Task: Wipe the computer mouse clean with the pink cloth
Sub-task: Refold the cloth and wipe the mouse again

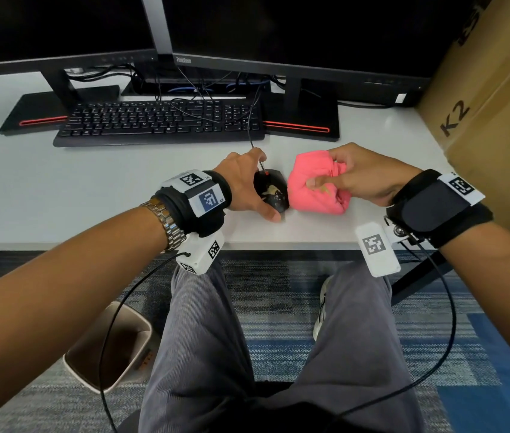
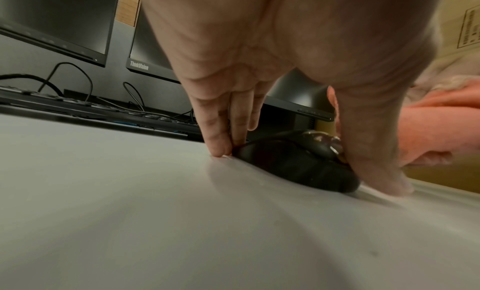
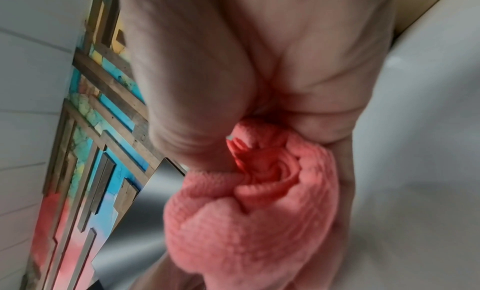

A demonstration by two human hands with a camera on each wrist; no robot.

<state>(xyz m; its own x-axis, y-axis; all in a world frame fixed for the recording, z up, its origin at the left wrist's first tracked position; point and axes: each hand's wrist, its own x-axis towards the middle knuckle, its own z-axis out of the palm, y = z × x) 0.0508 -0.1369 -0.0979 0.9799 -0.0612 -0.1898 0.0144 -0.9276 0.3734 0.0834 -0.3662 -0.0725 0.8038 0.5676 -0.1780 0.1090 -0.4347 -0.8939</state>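
Two hands at work: one steadies the computer mouse (image 1: 271,191), the other brings the pink cloth (image 1: 313,185) beside it.

Left hand (image 1: 242,185) straddles the mouse near the desk (image 1: 91,189) front edge, at 6 o'clock from the keyboard (image 1: 159,123); thumb at its near end, fingers (image 2: 221,130) at its far left side, likely bracing it against sliding under the wipe. Right hand (image 1: 363,176), at 3 o'clock of the mouse, is curled round the bunched cloth, wadded probably for a firm pad; cloth touches or nearly touches the mouse's right flank. Black, wired, glossy, the mouse carries pale smeared grime on top, not yet wiped.
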